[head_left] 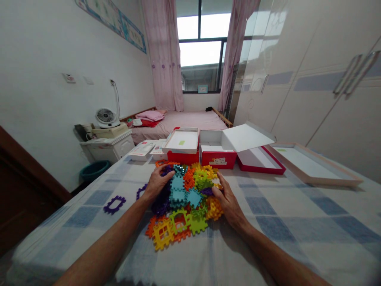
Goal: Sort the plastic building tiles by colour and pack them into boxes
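A heap of interlocking plastic building pieces (177, 183) lies on the table, in teal, purple, orange, yellow and lime green. My left hand (156, 183) presses on the heap's left side, its thumb and fingers curved around dark purple pieces (162, 200). On the opposite side, my right hand (228, 198) has its fingers bent around yellow pieces (214, 208), the thumb by a small purple one. Some fingertips are hidden among the pieces. In front of the heap, a yellow window-shaped piece (163, 235) lies beside lime ones. A purple square frame (114, 205) lies apart at the left.
Behind the heap stand a red box with an open white lid (218, 160) and a shallow tray (181, 141) on another red box. A red-rimmed lid (262, 171) and a large shallow tray (327, 180) lie right. A checked cloth (268, 226) covers the table.
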A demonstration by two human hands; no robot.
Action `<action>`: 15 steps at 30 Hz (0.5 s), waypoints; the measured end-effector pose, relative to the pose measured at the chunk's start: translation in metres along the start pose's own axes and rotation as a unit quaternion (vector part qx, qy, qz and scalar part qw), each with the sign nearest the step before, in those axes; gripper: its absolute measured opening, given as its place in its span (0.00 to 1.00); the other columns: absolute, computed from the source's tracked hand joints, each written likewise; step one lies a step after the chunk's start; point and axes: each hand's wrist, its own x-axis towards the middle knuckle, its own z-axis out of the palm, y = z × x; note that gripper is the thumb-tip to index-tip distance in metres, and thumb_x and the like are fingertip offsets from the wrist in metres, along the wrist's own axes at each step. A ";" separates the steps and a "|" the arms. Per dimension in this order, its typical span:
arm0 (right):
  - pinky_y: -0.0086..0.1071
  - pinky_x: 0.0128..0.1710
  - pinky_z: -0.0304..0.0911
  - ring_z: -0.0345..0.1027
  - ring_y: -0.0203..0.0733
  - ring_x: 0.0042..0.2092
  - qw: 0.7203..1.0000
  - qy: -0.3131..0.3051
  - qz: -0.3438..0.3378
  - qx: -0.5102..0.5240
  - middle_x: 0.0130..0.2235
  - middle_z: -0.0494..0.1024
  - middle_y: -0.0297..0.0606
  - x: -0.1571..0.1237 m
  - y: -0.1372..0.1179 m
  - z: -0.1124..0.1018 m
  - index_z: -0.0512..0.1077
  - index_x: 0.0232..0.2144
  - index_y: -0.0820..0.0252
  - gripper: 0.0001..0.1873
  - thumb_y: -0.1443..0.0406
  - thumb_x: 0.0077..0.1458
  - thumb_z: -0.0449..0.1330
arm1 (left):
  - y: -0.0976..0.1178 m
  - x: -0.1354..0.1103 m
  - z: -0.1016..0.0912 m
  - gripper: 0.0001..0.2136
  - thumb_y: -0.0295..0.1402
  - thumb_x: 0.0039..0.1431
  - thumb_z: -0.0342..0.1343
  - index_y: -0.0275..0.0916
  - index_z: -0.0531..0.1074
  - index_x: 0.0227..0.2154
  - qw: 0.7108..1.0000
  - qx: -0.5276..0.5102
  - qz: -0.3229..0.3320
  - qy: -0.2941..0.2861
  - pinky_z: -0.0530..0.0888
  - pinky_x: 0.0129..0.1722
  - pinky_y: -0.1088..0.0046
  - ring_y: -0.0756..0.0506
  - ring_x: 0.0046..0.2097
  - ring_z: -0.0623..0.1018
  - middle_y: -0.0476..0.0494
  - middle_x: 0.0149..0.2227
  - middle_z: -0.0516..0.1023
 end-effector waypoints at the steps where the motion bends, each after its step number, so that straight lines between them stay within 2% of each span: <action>1: 0.43 0.65 0.42 0.47 0.46 0.65 1.000 0.000 -0.001 -0.001 0.65 0.55 0.40 0.000 0.000 0.000 0.54 0.63 0.56 0.37 0.49 0.56 0.51 | 0.006 -0.002 0.002 0.30 0.49 0.46 0.59 0.35 0.71 0.50 1.000 -0.008 0.005 0.003 0.70 0.49 0.61 0.40 0.47 0.76 0.37 0.46 0.77; 6: 0.42 0.65 0.41 0.47 0.46 0.65 1.000 0.006 0.003 0.002 0.65 0.55 0.40 0.001 0.000 0.001 0.54 0.63 0.57 0.37 0.48 0.56 0.51 | 0.038 -0.011 0.020 0.26 0.45 0.48 0.59 0.34 0.72 0.48 0.998 -0.007 0.058 -0.006 0.70 0.50 0.62 0.41 0.46 0.76 0.38 0.45 0.77; 11: 0.44 0.65 0.41 0.46 0.47 0.65 1.000 0.015 0.006 0.019 0.65 0.56 0.40 0.001 0.001 0.002 0.55 0.63 0.56 0.38 0.47 0.55 0.52 | 0.076 -0.030 0.064 0.22 0.38 0.51 0.58 0.35 0.71 0.48 0.986 0.030 0.148 -0.067 0.70 0.52 0.67 0.44 0.48 0.75 0.39 0.47 0.76; 13: 0.45 0.65 0.41 0.47 0.48 0.65 1.000 0.014 0.003 0.024 0.65 0.56 0.41 0.001 0.003 0.002 0.55 0.63 0.56 0.38 0.46 0.55 0.52 | 0.090 -0.041 0.081 0.23 0.40 0.52 0.57 0.36 0.70 0.50 0.980 0.059 0.166 -0.093 0.70 0.52 0.68 0.43 0.50 0.75 0.39 0.50 0.74; 15: 0.45 0.65 0.41 0.47 0.48 0.65 0.999 0.013 -0.002 0.031 0.65 0.55 0.42 0.002 0.007 0.001 0.54 0.63 0.57 0.39 0.46 0.55 0.51 | 0.102 -0.049 0.088 0.24 0.44 0.55 0.55 0.38 0.69 0.53 0.972 0.090 0.182 -0.122 0.69 0.53 0.67 0.43 0.51 0.74 0.40 0.52 0.73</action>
